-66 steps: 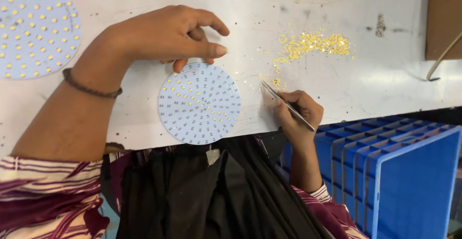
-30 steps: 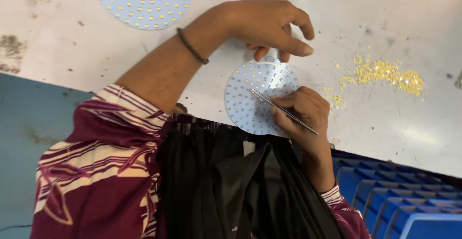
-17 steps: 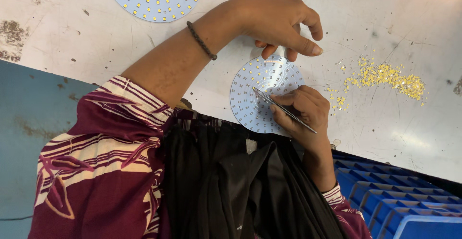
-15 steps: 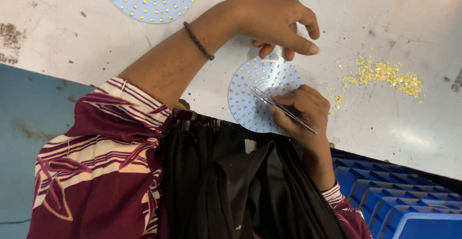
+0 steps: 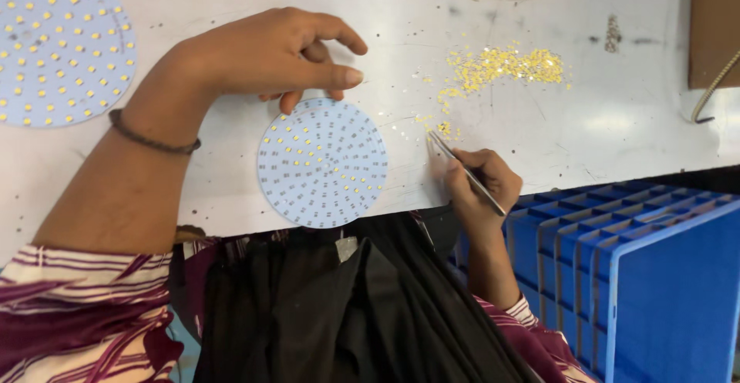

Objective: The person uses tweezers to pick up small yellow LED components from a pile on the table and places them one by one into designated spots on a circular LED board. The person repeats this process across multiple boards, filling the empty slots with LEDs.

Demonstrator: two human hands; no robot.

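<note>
At the near edge of the scuffed white worktop [image 5: 539, 144], I am watching the left hand [image 5: 270, 55] arching over the far rim of the round pale-blue circuit disc dotted with small yellow chips [image 5: 322, 161], its fingers curled and the fingertips resting at the rim to steady it, not closed around anything. The right hand [image 5: 482, 183] is pinching thin metal tweezers [image 5: 465, 172] in a pen grip, their tips pointing at stray chips just below the scattered heap of tiny yellow chips [image 5: 501, 67]; I cannot tell whether a chip is caught between them. To my eye, picking well means taking one chip squarely while the disc is lying flat and pinned. A second, fuller disc [image 5: 62, 44] is lying well apart at far left, and blue plastic divider trays [image 5: 617, 236] are crowding the right elbow.
</note>
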